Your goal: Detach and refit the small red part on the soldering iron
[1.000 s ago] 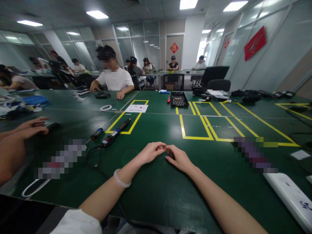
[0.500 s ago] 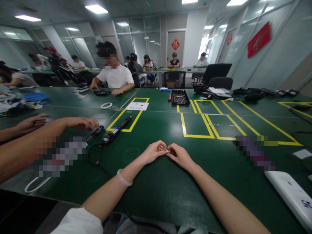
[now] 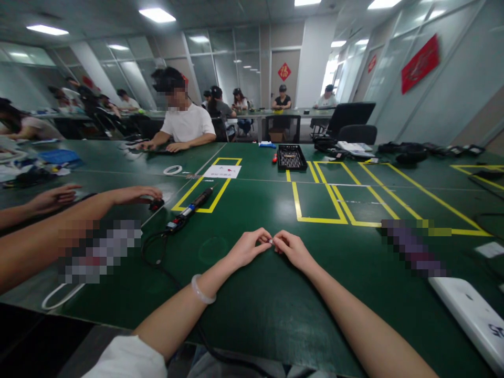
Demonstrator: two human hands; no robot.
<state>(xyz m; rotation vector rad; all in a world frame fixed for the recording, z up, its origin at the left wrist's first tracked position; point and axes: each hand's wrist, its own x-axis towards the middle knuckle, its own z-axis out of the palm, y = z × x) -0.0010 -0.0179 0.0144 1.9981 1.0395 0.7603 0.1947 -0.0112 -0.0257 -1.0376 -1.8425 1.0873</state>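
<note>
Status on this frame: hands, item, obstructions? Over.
Left hand and right hand both pinch one small part between them, over green table. Co-worker's hand far left, apart. Corded tool nearby, untouched.

1. Ceiling: lit panel lights, 11 o'clock.
2. Walls: glass partitions, 12 o'clock; red banner, 2 o'clock.
3. Furniture: green surface, yellow tape; black chair, 1 o'clock.

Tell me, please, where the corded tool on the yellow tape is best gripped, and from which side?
Probably around the mid-barrel of the corded tool, coming down from above on its right side: it lies flat, diagonal, its cord trails off the near end, and a co-worker's hand sits to its left.
</note>
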